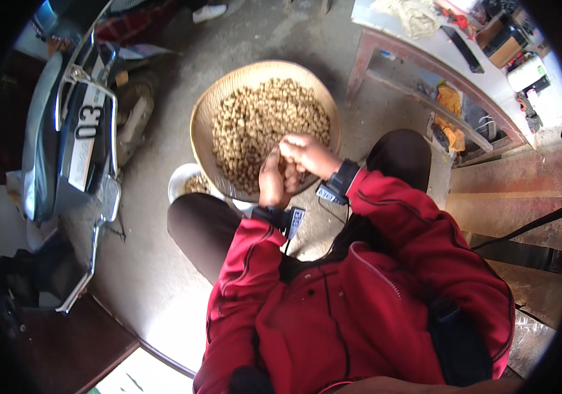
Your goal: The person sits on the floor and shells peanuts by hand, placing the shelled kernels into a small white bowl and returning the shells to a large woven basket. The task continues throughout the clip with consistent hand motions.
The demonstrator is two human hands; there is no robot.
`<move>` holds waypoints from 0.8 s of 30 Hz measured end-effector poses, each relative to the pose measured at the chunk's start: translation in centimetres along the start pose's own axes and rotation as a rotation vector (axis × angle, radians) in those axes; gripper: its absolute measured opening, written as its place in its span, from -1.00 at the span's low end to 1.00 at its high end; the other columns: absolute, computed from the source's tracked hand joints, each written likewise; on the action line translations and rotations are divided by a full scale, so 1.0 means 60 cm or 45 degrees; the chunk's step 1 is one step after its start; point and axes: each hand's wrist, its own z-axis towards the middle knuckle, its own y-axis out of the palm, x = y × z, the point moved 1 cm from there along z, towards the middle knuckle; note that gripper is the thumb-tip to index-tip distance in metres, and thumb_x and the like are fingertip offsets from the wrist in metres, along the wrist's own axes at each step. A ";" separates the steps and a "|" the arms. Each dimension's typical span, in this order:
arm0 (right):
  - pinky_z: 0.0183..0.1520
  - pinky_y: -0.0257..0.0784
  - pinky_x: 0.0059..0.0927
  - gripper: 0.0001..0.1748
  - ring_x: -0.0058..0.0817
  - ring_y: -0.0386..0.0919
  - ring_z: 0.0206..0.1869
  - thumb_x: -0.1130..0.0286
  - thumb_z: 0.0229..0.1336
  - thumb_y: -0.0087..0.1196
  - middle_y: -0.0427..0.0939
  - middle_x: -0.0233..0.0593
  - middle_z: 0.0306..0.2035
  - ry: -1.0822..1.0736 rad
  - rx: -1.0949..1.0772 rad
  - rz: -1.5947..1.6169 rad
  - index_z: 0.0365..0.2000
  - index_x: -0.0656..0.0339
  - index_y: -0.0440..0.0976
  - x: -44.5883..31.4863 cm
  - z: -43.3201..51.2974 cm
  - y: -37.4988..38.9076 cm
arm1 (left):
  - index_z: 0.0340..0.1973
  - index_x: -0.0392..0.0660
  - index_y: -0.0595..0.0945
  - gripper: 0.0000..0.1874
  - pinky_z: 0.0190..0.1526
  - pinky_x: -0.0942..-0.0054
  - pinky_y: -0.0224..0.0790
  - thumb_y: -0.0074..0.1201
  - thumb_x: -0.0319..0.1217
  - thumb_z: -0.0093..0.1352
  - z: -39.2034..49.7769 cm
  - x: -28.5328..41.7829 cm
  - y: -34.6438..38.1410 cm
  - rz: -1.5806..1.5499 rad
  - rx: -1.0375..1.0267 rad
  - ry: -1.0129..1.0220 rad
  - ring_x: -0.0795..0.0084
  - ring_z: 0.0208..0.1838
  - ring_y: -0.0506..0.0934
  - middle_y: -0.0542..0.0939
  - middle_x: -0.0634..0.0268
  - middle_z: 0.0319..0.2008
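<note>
A round woven winnowing basket (202,108) lies before me, heaped with what look like unshelled peanuts (271,108). Over the near right part of the heap, my left hand (273,180) and my right hand (308,152) meet at the fingertips. The left palm is turned up with fingers curled, and the right reaches in from the right with bent fingers. Whatever lies between the fingers is too small to tell. A white bowl (176,180) with small pieces in it stands beside the basket's lower left rim, partly hidden by my knee. Another white container shows under the near rim.
A parked motorcycle (89,128) stands on the left on the concrete floor (163,128). At the upper right is a table (428,49) with a cloth, a mug and other items, and an orange bag (448,113) beneath it. A white shoe (209,13) shows at the top.
</note>
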 end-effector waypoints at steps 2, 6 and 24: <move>-0.61 0.16 -0.67 -0.77 -0.75 0.24 -0.60 0.23 0.33 -0.05 0.34 -0.49 -0.55 0.059 0.028 0.235 -0.38 0.15 0.40 0.007 0.006 -0.001 | -0.43 -0.07 0.42 -0.64 -0.76 0.58 -0.21 -0.30 -0.13 0.50 -0.001 -0.001 0.000 -0.071 -0.088 -0.006 0.63 -0.80 0.02 0.28 0.43 -0.73; -0.66 0.13 -0.70 -0.80 -0.78 0.26 -0.64 0.25 0.33 -0.03 0.37 -0.47 -0.58 0.112 0.153 0.305 -0.32 0.15 0.42 0.021 0.019 -0.005 | -0.33 -0.14 0.40 -0.71 -0.75 0.61 -0.19 -0.32 -0.23 0.49 -0.001 0.002 0.001 -0.059 -0.152 0.043 0.62 -0.77 0.06 0.39 0.30 -0.63; -0.25 0.47 -0.45 -0.83 -0.61 0.54 -0.40 0.36 0.27 0.06 0.56 -0.38 -0.43 -0.403 -0.198 -0.536 -0.23 0.24 0.52 0.044 0.051 -0.032 | -0.35 -0.12 0.46 -0.65 -0.57 0.58 0.22 -0.26 -0.14 0.51 0.053 -0.039 -0.085 -0.517 0.305 -0.168 0.41 -0.48 0.42 0.52 0.25 -0.47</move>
